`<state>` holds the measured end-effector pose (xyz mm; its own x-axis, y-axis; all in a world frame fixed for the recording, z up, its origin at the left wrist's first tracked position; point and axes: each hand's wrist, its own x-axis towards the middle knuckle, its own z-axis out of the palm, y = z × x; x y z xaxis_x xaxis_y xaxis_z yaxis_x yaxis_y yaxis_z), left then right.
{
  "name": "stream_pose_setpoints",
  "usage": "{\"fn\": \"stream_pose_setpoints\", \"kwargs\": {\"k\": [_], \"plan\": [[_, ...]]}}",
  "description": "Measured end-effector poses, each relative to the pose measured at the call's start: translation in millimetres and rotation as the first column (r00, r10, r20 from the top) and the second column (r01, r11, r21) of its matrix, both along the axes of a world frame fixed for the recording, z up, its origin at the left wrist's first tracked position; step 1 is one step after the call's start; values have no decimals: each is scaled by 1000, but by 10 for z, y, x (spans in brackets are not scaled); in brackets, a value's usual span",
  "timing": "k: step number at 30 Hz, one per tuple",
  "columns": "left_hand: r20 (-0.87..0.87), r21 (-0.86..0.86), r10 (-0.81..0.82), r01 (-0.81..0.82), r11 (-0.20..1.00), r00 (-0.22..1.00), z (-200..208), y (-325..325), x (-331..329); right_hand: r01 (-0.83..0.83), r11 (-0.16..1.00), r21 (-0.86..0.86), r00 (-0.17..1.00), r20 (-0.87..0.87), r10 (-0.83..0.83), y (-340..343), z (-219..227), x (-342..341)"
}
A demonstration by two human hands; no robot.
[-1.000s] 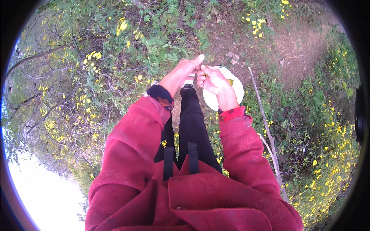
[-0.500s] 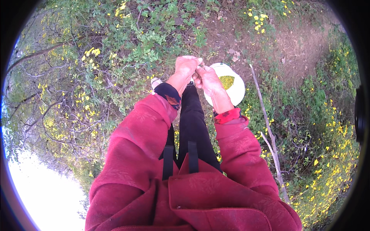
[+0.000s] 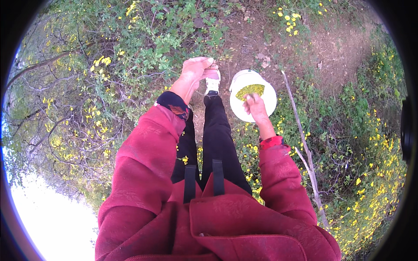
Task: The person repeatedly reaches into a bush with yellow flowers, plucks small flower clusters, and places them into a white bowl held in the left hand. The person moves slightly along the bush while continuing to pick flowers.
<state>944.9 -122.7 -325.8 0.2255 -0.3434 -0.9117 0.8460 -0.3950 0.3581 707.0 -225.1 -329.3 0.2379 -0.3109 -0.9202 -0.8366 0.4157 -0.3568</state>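
Note:
My left hand (image 3: 197,71) is in front of me with its thumb and fingers pressed together; whatever is between them is too small to make out. My right hand (image 3: 256,108) hangs over the near part of a white bucket (image 3: 270,100), fingers curled in and blurred a little. What that hand holds, if anything, cannot be seen. Inside the bucket lies a heap of small yellow-green flower bits (image 3: 250,90), partly hidden by the fingertips. The bucket stands on the ground to the right of my shoe (image 3: 213,85).
Leafy green plants (image 3: 174,43) grow ahead and to the left, among bare branches (image 3: 48,117) and yellow flowers (image 3: 101,61). A long dry stick (image 3: 300,126) lies right of the bucket. Brown soil (image 3: 331,56) stretches at the far right, and yellow-flowered growth (image 3: 370,182) covers the near right.
My hands were together beside the bucket and have parted. The right moved right and nearer to me, over the bucket; the left shifted left. My white shoe and more of the bucket's contents now show.

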Motion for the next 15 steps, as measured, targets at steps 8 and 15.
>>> {"fn": "stream_pose_setpoints", "kwargs": {"k": [8, 15], "plan": [[-44, -4, -44, 44, 999, 998, -65, 39, 14, 207, 978, -30, 881, 440, -173, -34, -230, 731], [111, 44, -89, 84, 995, 990, -133, 14, -30, 394, 918, -50, 842, 420, -339, 196, -122, 1500]]}}
